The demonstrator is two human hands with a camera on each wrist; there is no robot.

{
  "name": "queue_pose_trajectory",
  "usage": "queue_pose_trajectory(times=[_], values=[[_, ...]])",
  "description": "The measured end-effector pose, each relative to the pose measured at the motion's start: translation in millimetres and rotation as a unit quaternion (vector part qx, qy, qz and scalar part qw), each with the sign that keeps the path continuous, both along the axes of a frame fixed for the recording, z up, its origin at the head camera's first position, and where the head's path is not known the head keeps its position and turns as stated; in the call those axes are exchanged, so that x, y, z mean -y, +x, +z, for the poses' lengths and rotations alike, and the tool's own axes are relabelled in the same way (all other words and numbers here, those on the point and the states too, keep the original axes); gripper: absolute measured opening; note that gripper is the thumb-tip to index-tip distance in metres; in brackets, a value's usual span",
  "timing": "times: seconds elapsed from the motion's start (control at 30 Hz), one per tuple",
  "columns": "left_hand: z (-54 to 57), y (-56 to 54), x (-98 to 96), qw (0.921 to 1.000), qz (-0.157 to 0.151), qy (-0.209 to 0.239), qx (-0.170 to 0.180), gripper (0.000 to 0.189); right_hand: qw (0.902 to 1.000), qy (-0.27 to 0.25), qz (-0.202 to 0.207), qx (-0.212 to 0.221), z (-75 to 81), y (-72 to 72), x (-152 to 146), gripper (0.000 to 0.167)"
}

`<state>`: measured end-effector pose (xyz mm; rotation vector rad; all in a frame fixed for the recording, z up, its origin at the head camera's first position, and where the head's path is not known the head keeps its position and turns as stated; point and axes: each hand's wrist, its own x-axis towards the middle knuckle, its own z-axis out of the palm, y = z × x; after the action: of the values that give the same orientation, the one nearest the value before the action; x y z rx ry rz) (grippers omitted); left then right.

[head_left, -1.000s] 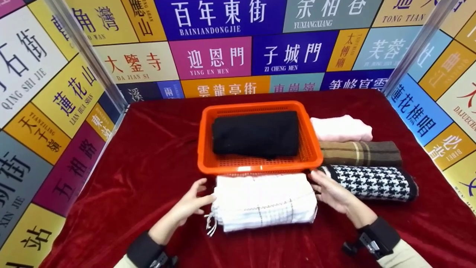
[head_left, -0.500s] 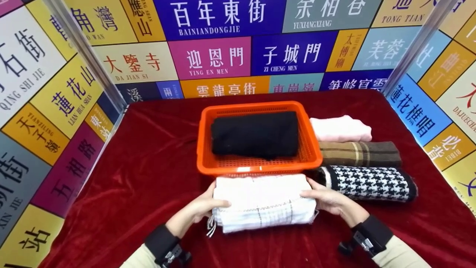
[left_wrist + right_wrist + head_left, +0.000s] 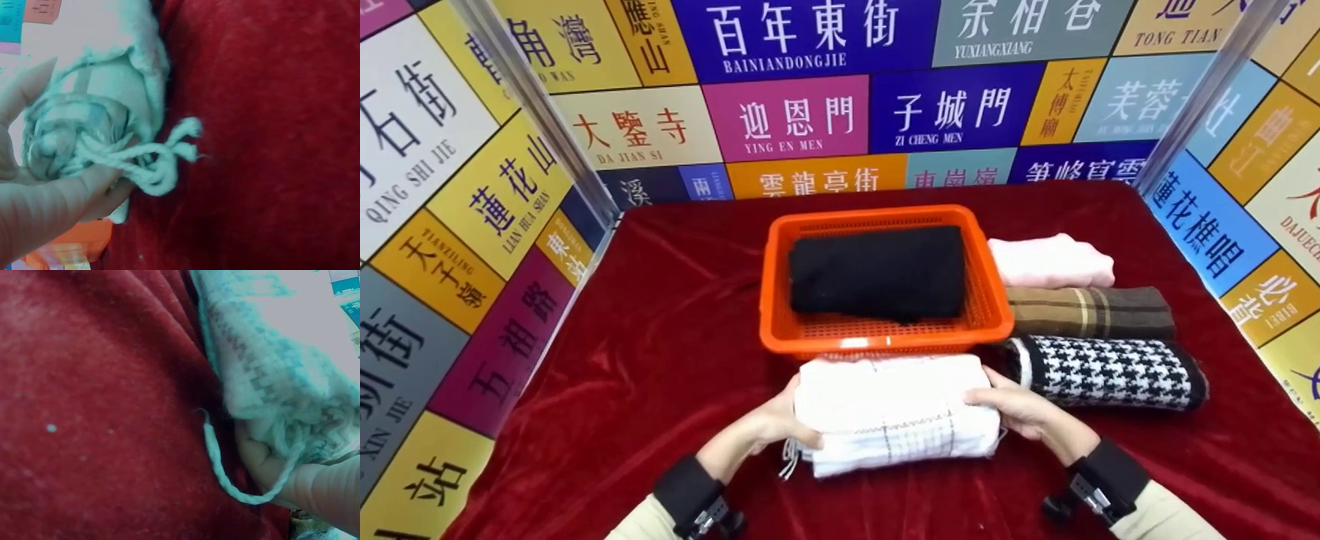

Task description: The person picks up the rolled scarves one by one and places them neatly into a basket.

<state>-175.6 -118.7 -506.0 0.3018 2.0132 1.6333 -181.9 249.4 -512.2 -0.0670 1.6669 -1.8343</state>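
A rolled white scarf [image 3: 889,397] with thin check lines and twisted fringe lies in front of the orange basket [image 3: 885,343]. My left hand [image 3: 772,420] grips its left end, thumb over the top. In the left wrist view the fingers [image 3: 98,177] press under the roll's end, beside looped fringe cords [image 3: 157,169]. On the other end my right hand [image 3: 1020,409] holds with the thumb on top. Its fingers reach beneath the roll in the right wrist view, where one fringe cord [image 3: 225,486] hangs loose. A folded black cloth [image 3: 877,274] lies inside the basket.
Right of the basket lie a pink roll [image 3: 1050,261], a brown striped roll [image 3: 1129,311] and a black-and-white houndstooth roll [image 3: 1114,371]. Red velvet [image 3: 660,300] covers the table. Panels with street names [image 3: 795,116] stand around the back and sides.
Both hands have closed in from the sides and taken hold of the white scarf's ends. The scarf itself has barely shifted, and the basket and other rolls stay put.
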Motion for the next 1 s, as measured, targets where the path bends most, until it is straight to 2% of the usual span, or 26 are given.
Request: queue_pose_trajectory(times=[0.1, 0.23, 0.43, 0.6, 0.77, 0.9, 1.0], values=[[-2.9, -0.1, -2.8, 0.9998, 0.017, 0.009, -0.009, 0.104, 0.9994, 0.023, -0.004, -0.025, -1.4, 1.3, 3, 0.069], [-5.8, -0.2, -3.4, 0.9981, 0.039, 0.046, 0.013, 0.098, 0.9979, 0.037, -0.017, -0.05, -3.0, 2.4, 7, 0.06], [2.7, 0.6, 3.1, 0.9963, 0.028, 0.069, 0.043, 0.096, 0.9976, 0.026, -0.029, -0.058, 8.1, 8.0, 6, 0.063], [17.3, 8.2, 8.4, 0.9965, 0.018, 0.075, 0.032, 0.098, 0.9961, -0.006, -0.013, -0.087, 25.2, 17.8, 4, 0.063], [38.4, 18.6, 8.3, 0.9955, 0.02, 0.09, 0.023, 0.1, 0.992, -0.014, 0.009, -0.125, 50.8, 27.6, -2, 0.066], [58.8, 22.3, 5.6, 0.995, 0.029, 0.096, -0.003, 0.101, 0.9864, -0.014, 0.022, -0.162, 76.7, 26.9, -9, 0.068], [75.3, 18.5, 3.3, 0.9937, 0.04, 0.1, -0.03, 0.101, 0.9828, -0.009, 0.009, -0.184, 94.7, 21.8, -10, 0.062]])
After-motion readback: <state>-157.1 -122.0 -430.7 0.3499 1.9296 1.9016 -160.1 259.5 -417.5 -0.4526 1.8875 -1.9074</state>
